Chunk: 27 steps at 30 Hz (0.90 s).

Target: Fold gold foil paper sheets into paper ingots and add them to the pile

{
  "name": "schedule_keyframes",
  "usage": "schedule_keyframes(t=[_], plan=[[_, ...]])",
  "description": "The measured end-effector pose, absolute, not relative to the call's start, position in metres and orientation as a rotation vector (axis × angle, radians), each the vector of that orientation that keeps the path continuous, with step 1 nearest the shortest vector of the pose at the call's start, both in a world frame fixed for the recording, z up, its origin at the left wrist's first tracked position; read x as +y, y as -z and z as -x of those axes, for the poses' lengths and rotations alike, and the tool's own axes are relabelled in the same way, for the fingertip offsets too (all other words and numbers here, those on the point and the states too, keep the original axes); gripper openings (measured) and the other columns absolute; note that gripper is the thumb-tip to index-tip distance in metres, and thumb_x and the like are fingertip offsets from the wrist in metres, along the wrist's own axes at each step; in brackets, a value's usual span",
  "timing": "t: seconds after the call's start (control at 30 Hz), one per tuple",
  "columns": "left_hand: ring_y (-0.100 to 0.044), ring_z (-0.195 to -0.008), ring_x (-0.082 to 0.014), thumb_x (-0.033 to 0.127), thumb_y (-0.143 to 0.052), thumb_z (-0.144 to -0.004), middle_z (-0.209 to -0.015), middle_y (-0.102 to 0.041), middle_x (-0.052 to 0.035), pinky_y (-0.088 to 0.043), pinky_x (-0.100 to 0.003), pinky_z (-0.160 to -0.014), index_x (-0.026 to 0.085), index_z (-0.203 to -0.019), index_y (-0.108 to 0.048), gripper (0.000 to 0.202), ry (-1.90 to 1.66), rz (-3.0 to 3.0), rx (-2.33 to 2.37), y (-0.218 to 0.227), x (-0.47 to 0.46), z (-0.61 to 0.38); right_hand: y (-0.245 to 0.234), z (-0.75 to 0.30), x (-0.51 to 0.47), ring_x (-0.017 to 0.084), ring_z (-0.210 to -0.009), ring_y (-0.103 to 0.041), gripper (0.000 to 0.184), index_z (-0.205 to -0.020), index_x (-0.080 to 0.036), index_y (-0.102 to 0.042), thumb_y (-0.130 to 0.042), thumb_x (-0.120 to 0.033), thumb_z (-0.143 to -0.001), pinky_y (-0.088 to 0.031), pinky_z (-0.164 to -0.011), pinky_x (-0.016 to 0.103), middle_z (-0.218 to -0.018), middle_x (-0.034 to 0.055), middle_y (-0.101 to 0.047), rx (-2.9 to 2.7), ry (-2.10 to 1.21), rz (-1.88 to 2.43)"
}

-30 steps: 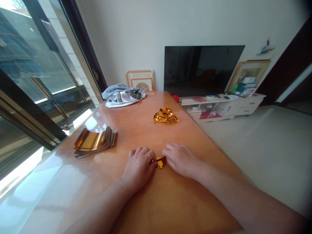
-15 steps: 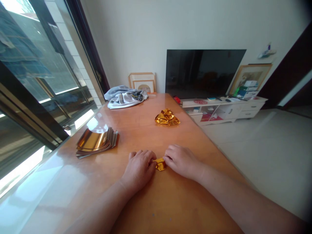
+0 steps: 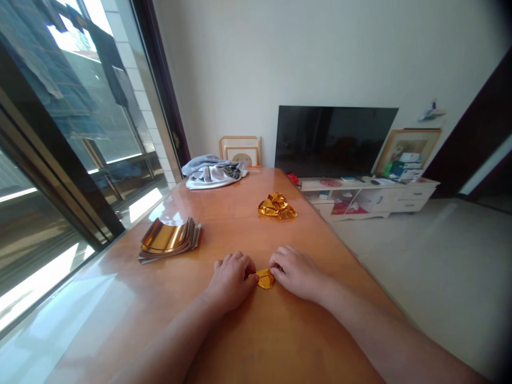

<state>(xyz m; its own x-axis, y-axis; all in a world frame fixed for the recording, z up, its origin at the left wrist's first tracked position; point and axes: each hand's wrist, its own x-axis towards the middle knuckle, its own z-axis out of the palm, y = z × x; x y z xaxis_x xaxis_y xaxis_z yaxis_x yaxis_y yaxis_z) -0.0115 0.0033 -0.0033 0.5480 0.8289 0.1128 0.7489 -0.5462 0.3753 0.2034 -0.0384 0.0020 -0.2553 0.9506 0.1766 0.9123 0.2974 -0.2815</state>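
A small folded piece of gold foil paper lies on the wooden table between my hands. My left hand pinches its left end, thumb toward me and fingers curled. At the right end, my right hand grips the paper with bent fingers. Both ends are covered by my fingertips. Beyond the hands sit several folded gold foil pieces in a little heap. Over to the left is a stack of curved gold foil sheets.
Grey cloth is bunched at the table's far end, in front of framed pictures. A television stands on a white cabinet beyond the table's right edge. Glass doors run along the left.
The camera view has tilted up, so everything sits lower in the picture. My hands keep hold of both ends of the gold foil paper, which looks slightly flatter.
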Motion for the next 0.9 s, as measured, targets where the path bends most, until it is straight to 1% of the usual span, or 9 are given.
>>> schedule_keyframes(t=[0.2,0.4,0.5,0.6,0.67,0.77,0.83,0.9], plan=[[-0.058,-0.097,-0.0245,0.034,-0.063,-0.082,-0.1,-0.065,-0.0041,-0.036,-0.035,-0.081,0.023,-0.09,-0.064,0.015,-0.428,-2.499,1.293,0.001,0.003,0.013,-0.006,-0.204,-0.035,0.015,-0.088,-0.056,0.005,-0.091,-0.021,-0.064,-0.06,-0.021,-0.087,-0.035,-0.073,0.026,-0.093,0.0014,-0.063,-2.299,-0.207,1.691],[-0.059,-0.091,-0.0222,0.028,-0.065,-0.079,-0.093,-0.068,-0.0015,-0.035,-0.034,-0.081,0.022,-0.091,-0.062,0.015,-0.494,-2.427,1.212,0.002,0.003,0.015,-0.009,-0.207,-0.03,0.017,-0.094,-0.056,0.015,-0.1,-0.022,-0.067,-0.061,-0.022,-0.086,-0.038,-0.079,0.026,-0.096,0.0023,-0.062,-2.333,-0.331,1.682],[-0.059,-0.087,-0.0197,0.025,-0.063,-0.078,-0.09,-0.067,0.0006,-0.034,-0.033,-0.08,0.022,-0.095,-0.061,0.017,-0.561,-2.371,1.154,0.006,0.004,0.016,-0.011,-0.208,-0.029,0.018,-0.097,-0.055,0.015,-0.099,-0.022,-0.069,-0.06,-0.021,-0.087,-0.039,-0.083,0.026,-0.099,0.0033,-0.062,-2.382,-0.333,1.641],[-0.055,-0.081,-0.0164,0.022,-0.063,-0.078,-0.088,-0.064,0.0011,-0.035,-0.029,-0.074,0.021,-0.095,-0.059,0.018,-0.625,-2.302,1.03,0.011,0.003,0.016,-0.016,-0.209,-0.029,0.018,-0.099,-0.055,0.015,-0.096,-0.021,-0.07,-0.06,-0.019,-0.086,-0.04,-0.085,0.026,-0.101,0.004,-0.062,-2.423,-0.343,1.594],[-0.052,-0.074,-0.0137,0.021,-0.061,-0.079,-0.082,-0.06,0.0021,-0.034,-0.025,-0.067,0.019,-0.093,-0.057,0.015,-0.647,-2.209,0.915,0.014,0.002,0.014,-0.02,-0.209,-0.03,0.017,-0.099,-0.056,0.018,-0.1,-0.02,-0.071,-0.062,-0.019,-0.084,-0.041,-0.085,0.026,-0.103,0.0043,-0.063,-2.394,-0.383,1.563],[-0.045,-0.067,-0.0108,0.02,-0.06,-0.08,-0.076,-0.053,0.0043,-0.032,-0.022,-0.061,0.019,-0.093,-0.054,0.014,-0.69,-2.054,0.774,0.013,-0.001,0.012,-0.026,-0.212,-0.037,0.016,-0.089,-0.059,0.02,-0.102,-0.019,-0.072,-0.064,-0.023,-0.083,-0.043,-0.077,0.024,-0.098,0.0032,-0.067,-2.314,-0.585,1.503],[-0.043,-0.067,-0.0099,0.016,-0.06,-0.078,-0.076,-0.05,0.0048,-0.033,-0.022,-0.061,0.018,-0.091,-0.053,0.015,-0.702,-1.991,0.704,0.007,-0.006,0.01,-0.03,-0.215,-0.045,0.014,-0.077,-0.059,0.016,-0.094,-0.018,-0.073,-0.064,-0.025,-0.084,-0.041,-0.068,0.022,-0.086,0.001,-0.068,-2.249,-0.735,1.494],[-0.043,-0.069,-0.0098,0.014,-0.06,-0.077,-0.078,-0.05,0.0045,-0.035,-0.022,-0.063,0.018,-0.09,-0.053,0.016,-0.692,-1.979,0.66,-0.003,-0.011,0.01,-0.034,-0.217,-0.057,0.012,-0.068,-0.057,0.014,-0.088,-0.017,-0.072,-0.062,-0.025,-0.084,-0.039,-0.06,0.02,-0.078,-0.0006,-0.068,-2.184,-0.796,1.508]])
